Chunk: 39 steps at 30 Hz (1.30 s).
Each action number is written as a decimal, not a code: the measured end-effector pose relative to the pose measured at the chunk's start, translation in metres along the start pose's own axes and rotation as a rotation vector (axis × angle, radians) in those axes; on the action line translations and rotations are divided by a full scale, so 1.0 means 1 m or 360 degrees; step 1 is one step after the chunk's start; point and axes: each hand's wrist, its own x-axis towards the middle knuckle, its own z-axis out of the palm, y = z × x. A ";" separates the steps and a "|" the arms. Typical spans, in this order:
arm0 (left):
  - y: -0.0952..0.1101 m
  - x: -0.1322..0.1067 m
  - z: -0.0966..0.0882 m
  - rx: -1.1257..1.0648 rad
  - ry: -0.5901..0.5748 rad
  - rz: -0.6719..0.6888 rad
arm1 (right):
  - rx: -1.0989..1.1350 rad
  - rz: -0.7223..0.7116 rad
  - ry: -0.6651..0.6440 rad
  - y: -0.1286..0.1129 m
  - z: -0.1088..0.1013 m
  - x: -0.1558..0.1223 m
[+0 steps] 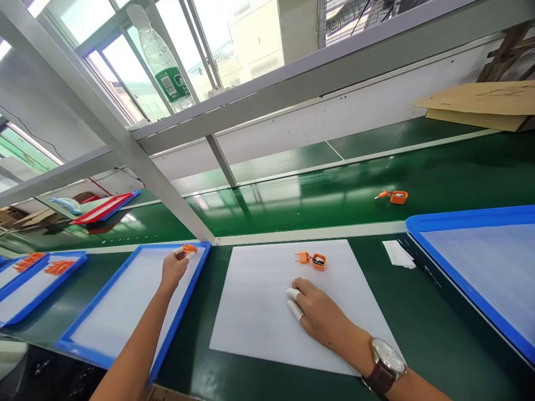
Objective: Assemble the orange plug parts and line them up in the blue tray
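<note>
My left hand (174,268), with white finger covers, is closed on a small orange plug part (189,249) at the far right corner of a blue-rimmed tray (199,271). The fingers partly hide that part. My right hand (311,307) lies low over a white sheet (251,312), its covered fingers slightly bent and apart, holding nothing I can see. Just beyond it on the sheet are an orange two-pin plug piece (303,257) and an open orange housing (319,262), joined by thin dark wires. A watch (388,356) is on my right wrist.
Another orange plug and housing (398,197) lie on the green bench (288,195) behind. Trays with orange parts (58,267) are at far left. A blue-rimmed tray (460,220), a white paper scrap (398,254) and cardboard (480,100) are right. A bottle (163,61) stands on the frame beam.
</note>
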 end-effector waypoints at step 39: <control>0.063 -0.176 0.149 0.0235 -0.1059 0.1613 | 0.0003 0.0024 0.0381 0.024 -0.044 0.018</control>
